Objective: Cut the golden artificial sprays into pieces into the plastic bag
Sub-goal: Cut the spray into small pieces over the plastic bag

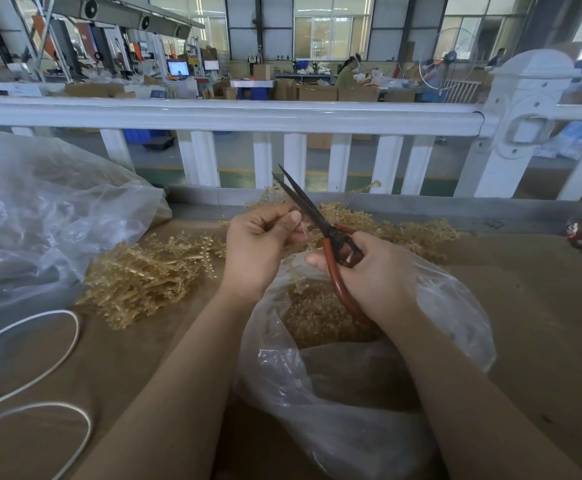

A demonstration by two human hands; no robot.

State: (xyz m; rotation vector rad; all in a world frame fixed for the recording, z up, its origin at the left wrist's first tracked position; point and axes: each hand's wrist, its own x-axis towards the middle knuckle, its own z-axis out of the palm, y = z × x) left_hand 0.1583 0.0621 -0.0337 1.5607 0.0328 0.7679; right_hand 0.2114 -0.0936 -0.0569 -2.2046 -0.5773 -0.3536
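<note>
The clear, crumpled plastic bag (369,375) gapes just under both hands, cut golden bits already inside. A clipped piece could miss its mouth if the cut lands past the rim. The right hand (376,271) grips red-handled, dark-bladed scissors (320,223), blades parted close to the left thumb, so a nick is possible. The left hand (261,247) pinches a thin golden plastic spray (305,233) at the blades. Beyond lie heaped golden sprays (151,275).
</note>
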